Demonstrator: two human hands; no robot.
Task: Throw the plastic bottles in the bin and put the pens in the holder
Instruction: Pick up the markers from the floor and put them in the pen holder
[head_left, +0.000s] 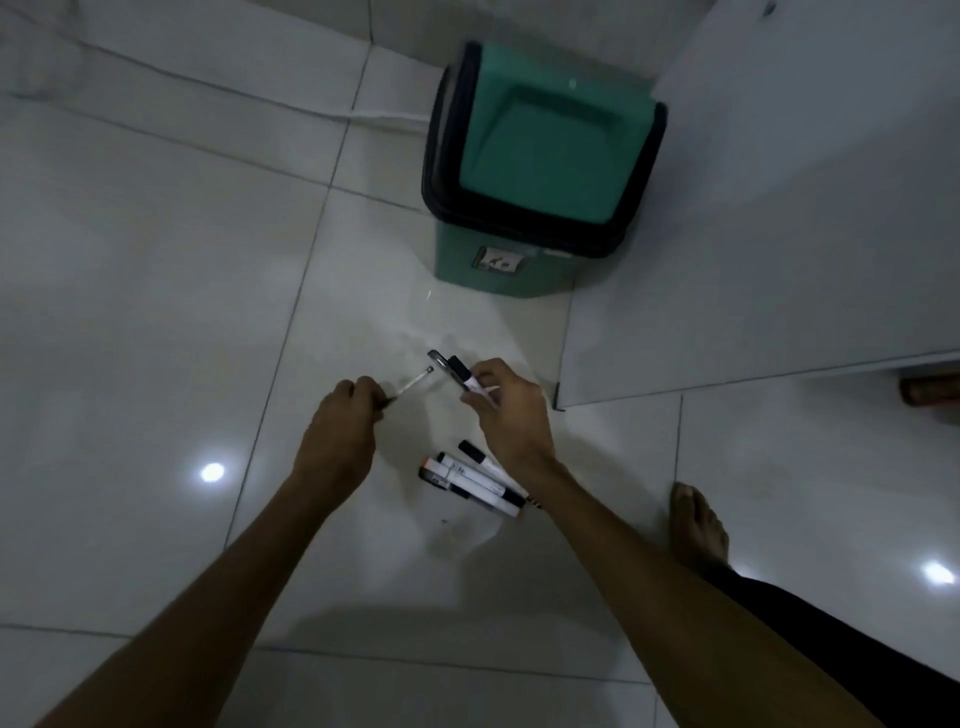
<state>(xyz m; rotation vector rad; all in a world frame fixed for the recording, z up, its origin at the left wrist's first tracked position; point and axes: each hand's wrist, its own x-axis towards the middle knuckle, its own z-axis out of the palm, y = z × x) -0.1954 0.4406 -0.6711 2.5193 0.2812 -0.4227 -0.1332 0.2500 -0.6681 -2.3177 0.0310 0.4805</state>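
Note:
My left hand is closed on a thin white pen whose tip points up and right. My right hand grips two pens with dark caps sticking out to the upper left. Between my forearms, several white markers with black and orange ends lie side by side on the tiled floor. A green bin with a black liner and a shut green swing lid stands farther away, beyond both hands. No bottle and no pen holder is in view.
A white cabinet or door panel stands to the right of the bin, its bottom corner close to my right hand. My bare foot rests on the floor at the right. A white cable runs along the far floor.

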